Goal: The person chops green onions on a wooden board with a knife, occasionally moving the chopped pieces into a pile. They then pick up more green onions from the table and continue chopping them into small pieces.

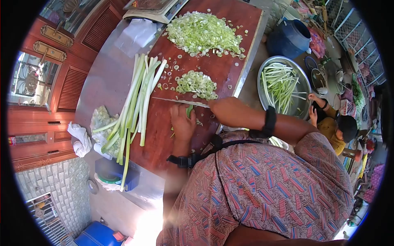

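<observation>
On the smooth red-brown board (158, 147), near side: knife (180, 101), thin straight metal blade, seen almost edge-on. Long axis roughly crosswise to the body, tip to the left, handle end to the right and slightly nearer the body. Right hand (223, 110): closed round the handle, handle itself hidden in the fist. Left hand (182, 122): fingers bent and narrow, down on green stalks (190, 110), just on the body side of the blade. Can't tell how many under the palm, or whether in contact with the blade.

Left of the knife: spring onion bundle (133, 98), long smooth cylinders, white ends away from the body, green ends toward it. Long axis steeply across the blade's line, slightly slanted; green tips past the board edge.

Beyond the blade: small heap (197, 85) of round, hollow, pale-green slices. Farther off: large heap (203, 35), same stuff, loose fringe of stray rings.

Right of the board: round shiny steel basin (304, 84) with long slim pale strips (279, 86) inside; another person's hand (313, 97) near the rim. Left: dull grey metal tabletop (102, 69), crumpled see-through bag (101, 116) by the green ends.
</observation>
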{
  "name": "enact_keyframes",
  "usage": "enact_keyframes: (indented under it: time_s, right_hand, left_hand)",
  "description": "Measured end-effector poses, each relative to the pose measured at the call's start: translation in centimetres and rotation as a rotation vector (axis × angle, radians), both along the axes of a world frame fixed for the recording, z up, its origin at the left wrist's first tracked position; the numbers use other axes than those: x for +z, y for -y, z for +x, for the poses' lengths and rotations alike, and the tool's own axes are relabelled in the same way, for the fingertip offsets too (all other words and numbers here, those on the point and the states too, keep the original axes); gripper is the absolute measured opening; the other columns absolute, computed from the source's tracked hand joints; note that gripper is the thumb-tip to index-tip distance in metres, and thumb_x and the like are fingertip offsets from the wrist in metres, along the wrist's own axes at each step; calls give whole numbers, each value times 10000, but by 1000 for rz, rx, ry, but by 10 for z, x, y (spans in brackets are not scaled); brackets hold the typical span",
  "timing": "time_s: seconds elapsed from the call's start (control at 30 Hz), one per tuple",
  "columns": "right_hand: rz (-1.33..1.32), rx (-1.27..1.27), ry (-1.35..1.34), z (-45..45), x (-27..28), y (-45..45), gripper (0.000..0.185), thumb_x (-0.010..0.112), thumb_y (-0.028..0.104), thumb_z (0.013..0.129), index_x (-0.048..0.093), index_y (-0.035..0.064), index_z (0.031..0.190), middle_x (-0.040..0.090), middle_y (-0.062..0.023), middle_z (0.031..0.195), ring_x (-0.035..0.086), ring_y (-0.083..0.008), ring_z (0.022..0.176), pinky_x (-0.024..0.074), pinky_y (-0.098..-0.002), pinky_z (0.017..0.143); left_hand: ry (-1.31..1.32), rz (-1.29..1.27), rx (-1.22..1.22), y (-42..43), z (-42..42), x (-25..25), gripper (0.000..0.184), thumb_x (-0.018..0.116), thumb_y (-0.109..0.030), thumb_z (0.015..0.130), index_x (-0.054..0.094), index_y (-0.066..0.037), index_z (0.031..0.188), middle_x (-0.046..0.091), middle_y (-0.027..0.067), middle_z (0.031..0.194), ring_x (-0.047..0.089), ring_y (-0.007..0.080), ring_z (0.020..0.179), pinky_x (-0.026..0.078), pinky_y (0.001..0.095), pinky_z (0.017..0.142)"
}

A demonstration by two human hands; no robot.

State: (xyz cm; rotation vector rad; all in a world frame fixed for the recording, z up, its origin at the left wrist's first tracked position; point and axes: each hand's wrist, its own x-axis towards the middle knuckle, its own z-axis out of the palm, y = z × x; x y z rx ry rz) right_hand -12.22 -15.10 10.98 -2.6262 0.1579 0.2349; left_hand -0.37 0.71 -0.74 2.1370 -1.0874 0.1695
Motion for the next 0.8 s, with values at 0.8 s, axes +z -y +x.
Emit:
enact_keyframes:
  time_s: [0.8]
  right_hand:
    - [-28,-77,-1,-22,-1,-1,159,555,80,809,570,-37,915,623,-237,694,639,-413,674,495,-493,574]
  left_hand:
    - [-31,30,-43,-11,-5,7,321,707,-61,692,603,-23,994,564,153,1085,523,365,1017,437,440,884]
